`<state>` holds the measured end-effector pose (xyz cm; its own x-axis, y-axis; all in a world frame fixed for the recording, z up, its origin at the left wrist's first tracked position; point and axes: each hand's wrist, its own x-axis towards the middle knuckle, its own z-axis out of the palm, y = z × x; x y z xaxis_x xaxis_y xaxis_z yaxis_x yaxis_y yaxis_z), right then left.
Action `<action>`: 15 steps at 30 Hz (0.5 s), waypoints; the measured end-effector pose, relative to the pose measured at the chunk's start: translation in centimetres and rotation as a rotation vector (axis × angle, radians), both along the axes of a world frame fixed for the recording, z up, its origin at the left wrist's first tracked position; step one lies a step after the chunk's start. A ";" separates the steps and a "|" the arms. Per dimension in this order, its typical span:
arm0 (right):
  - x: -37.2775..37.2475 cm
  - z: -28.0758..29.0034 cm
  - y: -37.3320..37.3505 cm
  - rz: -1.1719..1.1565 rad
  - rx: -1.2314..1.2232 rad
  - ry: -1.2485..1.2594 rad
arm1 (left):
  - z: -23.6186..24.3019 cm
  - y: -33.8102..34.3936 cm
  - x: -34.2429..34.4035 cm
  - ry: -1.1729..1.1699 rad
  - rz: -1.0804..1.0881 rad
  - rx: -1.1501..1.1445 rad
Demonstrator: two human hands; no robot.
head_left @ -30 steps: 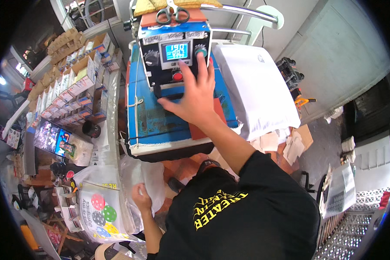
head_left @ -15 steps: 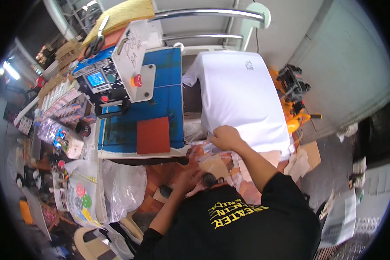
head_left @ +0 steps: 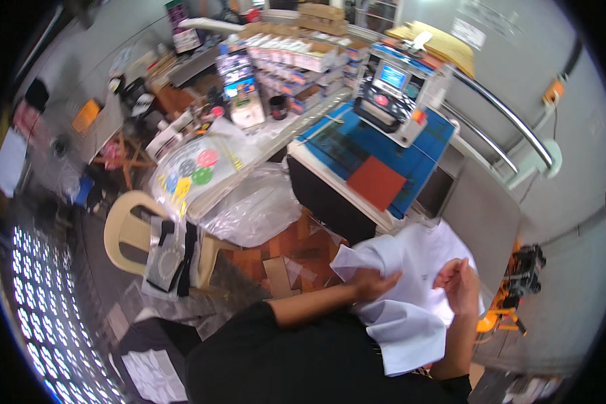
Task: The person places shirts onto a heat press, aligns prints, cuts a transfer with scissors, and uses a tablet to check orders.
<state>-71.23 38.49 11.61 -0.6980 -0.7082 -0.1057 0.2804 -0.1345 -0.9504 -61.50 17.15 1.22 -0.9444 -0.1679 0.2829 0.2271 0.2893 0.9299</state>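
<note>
A white T-shirt (head_left: 416,253) hangs in loose folds in front of me, drawn partly off the grey platen (head_left: 485,222). My right hand (head_left: 458,283) has its fingers curled on the shirt at the right. My left hand (head_left: 374,283) is against the shirt's left part, blurred; its grip cannot be made out. Just beyond is the heat press (head_left: 394,101) with a lit display, on a blue pad (head_left: 424,161) with a red-orange square sheet (head_left: 376,183) lying on it.
At the left are a cluttered table (head_left: 249,155), stacked boxes (head_left: 296,60), a beige chair (head_left: 121,236) with bagged items and a bundled plastic sheet (head_left: 242,209). A chrome rail (head_left: 505,118) and yellow equipment (head_left: 501,323) stand at the right. Paper scraps lie on the floor (head_left: 256,262).
My view has swung left. My right hand went from the press's controls to the shirt, which has moved from lying flat on the platen into loose folds between my hands.
</note>
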 end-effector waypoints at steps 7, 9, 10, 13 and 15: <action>8.1 0.3 -14.7 0.432 0.587 0.226 | 2.4 -5.2 15.1 0.243 -0.076 -0.596; 11.4 1.8 -17.2 0.514 0.670 0.359 | 5.5 -7.5 19.0 0.231 -0.042 -0.538; 12.1 -0.1 -17.1 0.520 0.545 0.364 | 7.0 -8.9 20.7 0.231 0.007 -0.495; 14.5 -2.0 -18.0 0.364 0.352 0.176 | 4.0 -11.8 25.9 -0.052 -0.067 0.163; 15.7 -1.6 -17.8 0.265 0.324 0.120 | 3.7 -13.3 26.7 -0.020 -0.007 0.205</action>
